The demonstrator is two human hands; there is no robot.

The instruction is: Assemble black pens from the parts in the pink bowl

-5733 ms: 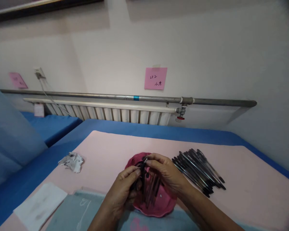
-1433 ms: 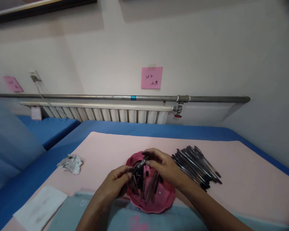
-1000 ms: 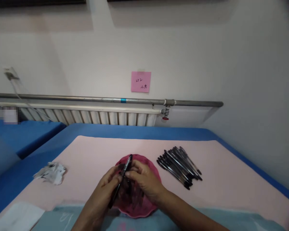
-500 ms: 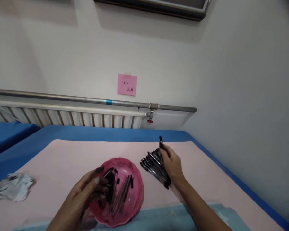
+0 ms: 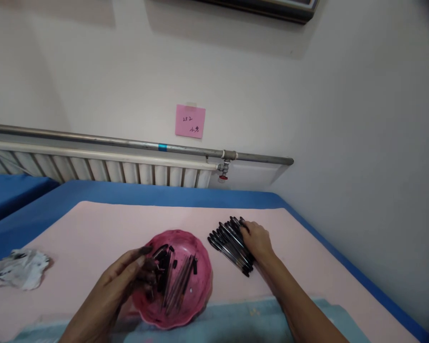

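Lying nearest us is a teal cloth (image 5: 243, 324). Our left hand (image 5: 130, 271), half-curled with blackened fingertips, is over the left side of a pink dish (image 5: 200, 302) containing slim dark rods (image 5: 180, 283); we cannot tell if it grips anything. Our right hand (image 5: 255, 238) pinches a pen (image 5: 242, 220) beside a row of black pens (image 5: 231, 240) on the pink-covered bench (image 5: 128, 221). Beyond stands a white radiator (image 5: 131, 174).
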